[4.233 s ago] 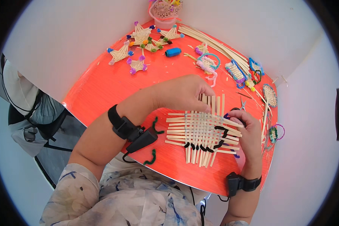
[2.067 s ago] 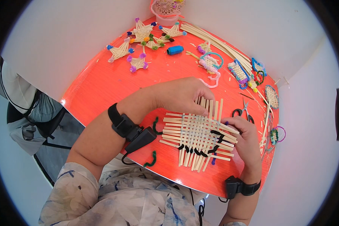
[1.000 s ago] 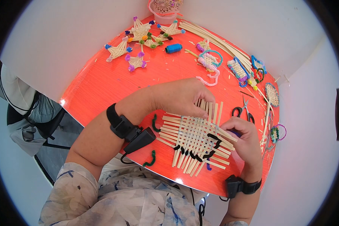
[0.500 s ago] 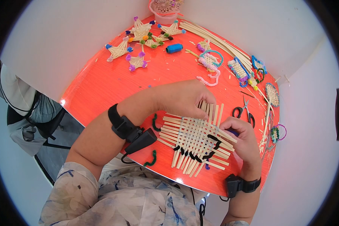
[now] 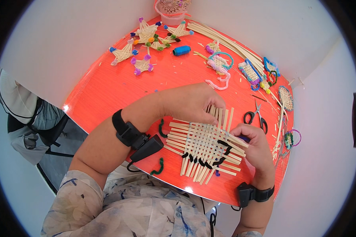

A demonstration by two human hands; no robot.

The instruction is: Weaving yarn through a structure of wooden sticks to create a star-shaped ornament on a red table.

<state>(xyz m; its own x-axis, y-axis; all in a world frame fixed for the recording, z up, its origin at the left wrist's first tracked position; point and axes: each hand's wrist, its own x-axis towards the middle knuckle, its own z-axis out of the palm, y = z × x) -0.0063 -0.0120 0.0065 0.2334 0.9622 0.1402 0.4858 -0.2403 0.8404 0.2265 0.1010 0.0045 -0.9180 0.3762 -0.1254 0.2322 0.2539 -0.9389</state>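
Note:
A piece of open weaving (image 5: 203, 141) made of pale flat strips is held over the red table, its loose strip ends sticking out all round. Black fuzzy stem (image 5: 225, 148) loops in and out along its lower and right edges. My left hand (image 5: 203, 103) reaches over the top and pinches the upper strips between thumb and fingers. At the right edge, my right hand (image 5: 255, 144) is curled round the strip ends. A bit of dark blue fuzzy stem (image 5: 244, 138) shows at its fingers; another blue-purple piece (image 5: 217, 172) hangs below the weaving. The right fingertips are partly hidden.
Black-handled scissors (image 5: 257, 116) lie beyond my right hand. Green fuzzy stems (image 5: 158, 166) rest near my left forearm. Woven stars (image 5: 124, 52), a blue thread spool (image 5: 181, 50), long strips (image 5: 225, 41) and a pink basket (image 5: 173, 14) occupy the far side. White walls enclose the table.
Both hands keep the same hold on the weaving. The whole view has shifted very slightly, and nothing else has visibly moved.

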